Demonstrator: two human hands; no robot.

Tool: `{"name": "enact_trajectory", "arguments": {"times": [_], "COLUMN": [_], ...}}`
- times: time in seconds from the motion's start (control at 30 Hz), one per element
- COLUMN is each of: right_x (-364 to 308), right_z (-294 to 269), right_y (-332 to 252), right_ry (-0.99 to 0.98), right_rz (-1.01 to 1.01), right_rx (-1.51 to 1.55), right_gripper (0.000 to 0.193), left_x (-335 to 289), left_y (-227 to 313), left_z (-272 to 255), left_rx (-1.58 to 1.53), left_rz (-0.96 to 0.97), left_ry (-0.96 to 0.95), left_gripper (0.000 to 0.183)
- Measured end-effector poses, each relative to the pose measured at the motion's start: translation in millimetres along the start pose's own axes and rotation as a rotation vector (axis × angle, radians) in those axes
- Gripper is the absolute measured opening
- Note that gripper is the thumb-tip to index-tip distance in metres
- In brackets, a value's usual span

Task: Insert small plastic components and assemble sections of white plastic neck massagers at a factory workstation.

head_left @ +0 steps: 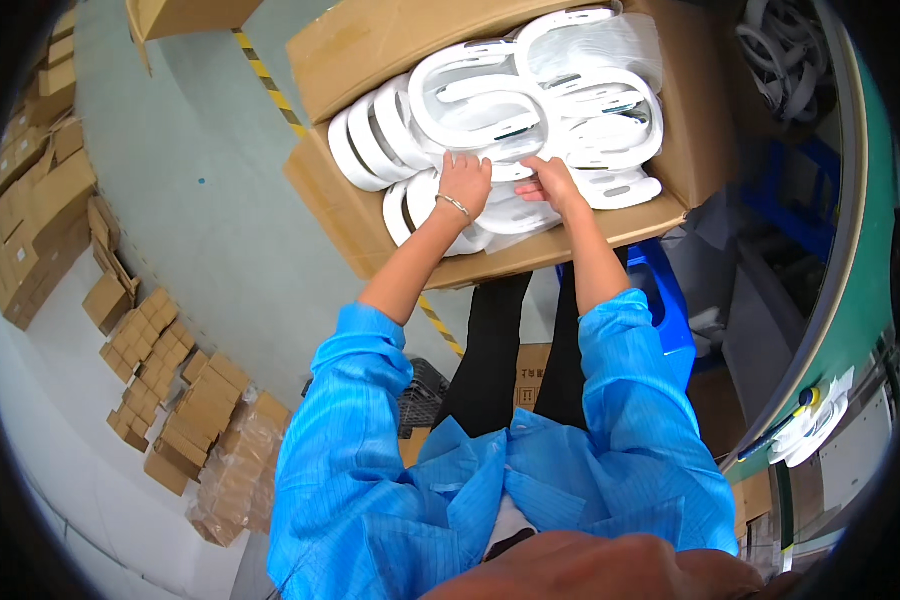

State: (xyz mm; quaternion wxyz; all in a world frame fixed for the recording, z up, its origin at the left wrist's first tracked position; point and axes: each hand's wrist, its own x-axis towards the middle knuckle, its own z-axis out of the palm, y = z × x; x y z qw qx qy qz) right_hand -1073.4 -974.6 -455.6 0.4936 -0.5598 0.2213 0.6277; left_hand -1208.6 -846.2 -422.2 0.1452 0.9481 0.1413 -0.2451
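Observation:
White U-shaped and looped plastic parts (470,95) lie in layers inside an open cardboard box (350,60), some with clear plastic film around them. At the near side of the upper parts, my left hand (465,187) has its fingers curled over the rim of one white curved plastic part. A short way to the right, my right hand (555,188) pinches the same stretch of rim between thumb and fingers. Its lower fingers show slightly bent. A wrapped white part (515,215) lies under both hands. The undersides of the fingers are hidden.
Stacked cardboard cartons (40,230) line the left side. A blue plastic stool (660,290) stands beneath the box's right corner. The green table (875,270) curves along the right, with white parts (815,425) on it. More white parts (785,55) sit at far right.

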Motion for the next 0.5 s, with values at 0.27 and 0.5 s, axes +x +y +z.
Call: {"name": "enact_trajectory", "arguments": {"times": [0.27, 0.5], "right_x": [-31, -262], "right_z": [-26, -105], "right_y": [25, 70], "right_ry": [0.301, 0.392], "right_rz": [-0.24, -0.701], "right_rx": [-0.094, -0.518], "right_gripper": [0.048, 0.029], "left_x": [27, 34], "left_y": [28, 29], "left_z": [39, 91], "left_rx": [0.187, 0.193], "left_rz": [0.046, 0.017], "left_ry": [-0.009, -0.029], "left_gripper": [0.023, 0.036]}}
